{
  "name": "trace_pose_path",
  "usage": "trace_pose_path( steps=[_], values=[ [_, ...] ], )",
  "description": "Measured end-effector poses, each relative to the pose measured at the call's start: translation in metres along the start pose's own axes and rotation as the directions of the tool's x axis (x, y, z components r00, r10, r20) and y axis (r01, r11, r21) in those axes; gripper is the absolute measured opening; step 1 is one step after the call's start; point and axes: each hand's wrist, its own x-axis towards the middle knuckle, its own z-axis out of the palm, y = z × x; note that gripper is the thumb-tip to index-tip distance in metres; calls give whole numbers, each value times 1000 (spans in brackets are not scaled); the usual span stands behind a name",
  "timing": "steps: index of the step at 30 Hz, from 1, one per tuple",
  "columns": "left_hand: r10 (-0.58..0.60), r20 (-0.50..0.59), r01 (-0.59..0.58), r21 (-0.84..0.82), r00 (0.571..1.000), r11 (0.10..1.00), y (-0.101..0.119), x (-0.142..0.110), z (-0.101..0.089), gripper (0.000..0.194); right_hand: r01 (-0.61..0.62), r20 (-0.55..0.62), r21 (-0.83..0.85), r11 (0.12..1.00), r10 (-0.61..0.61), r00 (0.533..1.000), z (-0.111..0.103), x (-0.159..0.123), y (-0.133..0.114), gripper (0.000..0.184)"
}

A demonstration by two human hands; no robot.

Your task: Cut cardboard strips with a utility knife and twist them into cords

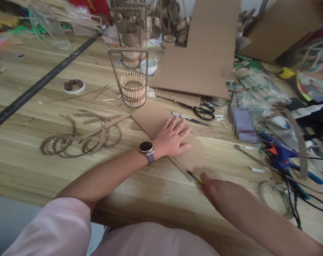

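My left hand (174, 137) lies flat with fingers spread on a piece of brown cardboard (151, 115), pressing it to the wooden table. At the cardboard's near edge, my right hand (211, 183) is closed around a utility knife (197, 177), its dark blade pointing left at the cardboard's lower corner. Most of the knife's yellow handle is hidden in the hand. Just beyond my left fingers lie a pen (189, 118) and black-handled scissors (201, 111).
A small stick basket (133, 90) with a tall cardboard handle stands behind. Curled cardboard strips (78, 140) lie at left, near a white dish (74, 87) of brown nuts. Large cardboard sheets (196, 67) lie at the back. A blue glue gun (281, 154) with cables sits at right.
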Motion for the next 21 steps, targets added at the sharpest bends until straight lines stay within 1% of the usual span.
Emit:
trace_pose_path(
  steps=[3,7,10,13,16,18,21],
  values=[
    [-2,1,2,-2,1000,1000,0,0,0,70,-21,98,-27,999,24,995,15,-21,9,14],
    [3,9,-3,2,1000,1000,0,-1,0,71,-23,70,46,999,19,997,31,-47,24,17],
    [1,1,-1,-2,1000,1000,0,-1,0,71,-5,36,124,992,1,999,28,-54,27,17],
    [8,-23,-7,10,1000,1000,0,-1,2,70,4,-26,181,984,1,1000,12,-41,18,18],
    [12,-42,-11,21,999,1000,-1,-1,4,70,5,-76,151,989,7,997,-8,-13,1,19],
    [8,-45,-7,18,999,1000,-2,-1,4,68,10,-46,103,995,-5,999,-19,8,-11,19],
    [2,-44,-2,10,999,1000,-2,-1,3,62,-10,54,23,1000,9,998,-29,29,-25,22]
  ],
)
